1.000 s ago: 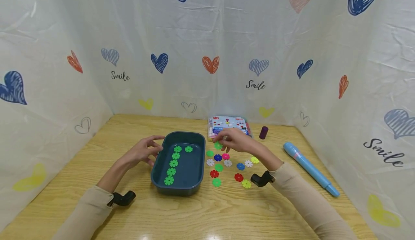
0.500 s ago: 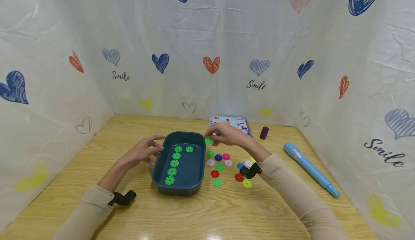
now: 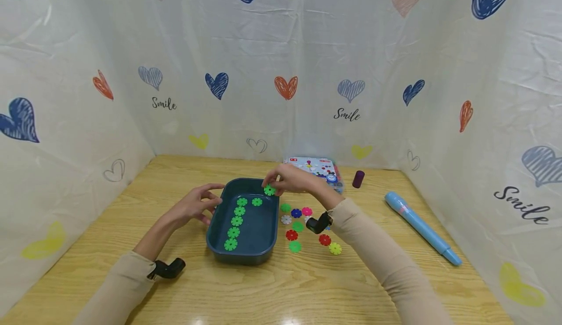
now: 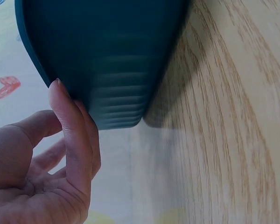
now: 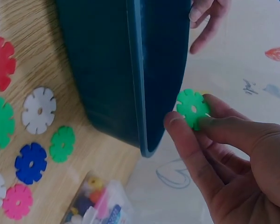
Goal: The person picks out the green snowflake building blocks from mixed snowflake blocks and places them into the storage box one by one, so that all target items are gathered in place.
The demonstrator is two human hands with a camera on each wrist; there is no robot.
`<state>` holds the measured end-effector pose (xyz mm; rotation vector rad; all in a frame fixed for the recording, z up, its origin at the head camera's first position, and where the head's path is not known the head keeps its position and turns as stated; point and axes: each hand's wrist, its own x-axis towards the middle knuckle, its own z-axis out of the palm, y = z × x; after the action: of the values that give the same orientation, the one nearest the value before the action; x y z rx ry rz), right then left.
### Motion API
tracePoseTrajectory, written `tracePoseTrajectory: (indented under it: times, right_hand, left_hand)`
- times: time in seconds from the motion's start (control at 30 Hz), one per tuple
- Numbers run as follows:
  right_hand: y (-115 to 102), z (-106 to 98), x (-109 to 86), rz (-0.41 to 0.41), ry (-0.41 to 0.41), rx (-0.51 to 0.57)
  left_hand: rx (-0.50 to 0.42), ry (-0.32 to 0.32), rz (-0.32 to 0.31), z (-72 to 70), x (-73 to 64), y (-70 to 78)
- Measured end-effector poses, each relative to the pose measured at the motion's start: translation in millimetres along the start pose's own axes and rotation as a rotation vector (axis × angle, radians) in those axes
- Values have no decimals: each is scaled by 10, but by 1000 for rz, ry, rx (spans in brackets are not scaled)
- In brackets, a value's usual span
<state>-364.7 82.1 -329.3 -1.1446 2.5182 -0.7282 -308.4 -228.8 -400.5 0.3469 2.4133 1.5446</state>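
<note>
A dark blue-green tray (image 3: 256, 230) stands on the wooden table. Along its left side runs a row of several green interlocking discs (image 3: 236, 221), and one more green disc (image 3: 256, 202) lies right of the row's far end. My right hand (image 3: 291, 178) pinches a notched green disc (image 5: 192, 109) between thumb and fingers, over the tray's far right corner. My left hand (image 3: 193, 205) is at the tray's left side. In the left wrist view its fingertips (image 4: 59, 88) touch the outer wall near the rim, the fingers relaxed.
Loose discs in red, white, blue, pink, yellow and green, such as a red disc (image 3: 291, 235), lie right of the tray. Behind them is a clear box (image 3: 335, 181) with a printed sheet. A purple cylinder (image 3: 358, 179) and a light blue microphone-shaped tube (image 3: 421, 227) are farther right.
My right hand has moved left with the green disc, from above the loose discs to over the tray's far right corner. My left hand has stayed at the tray's side.
</note>
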Motion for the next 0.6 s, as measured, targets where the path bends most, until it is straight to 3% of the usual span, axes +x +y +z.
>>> tracePoseTrajectory:
  times: [0.3,0.6]
  right_hand:
    - [-86,80,242,64,-119,20]
    - [-121,135,466,106,-200,-42]
  left_hand:
    - [-11,-6,7,-2,-3,-7]
    - [-11,-9,11,-6,-5,-11]
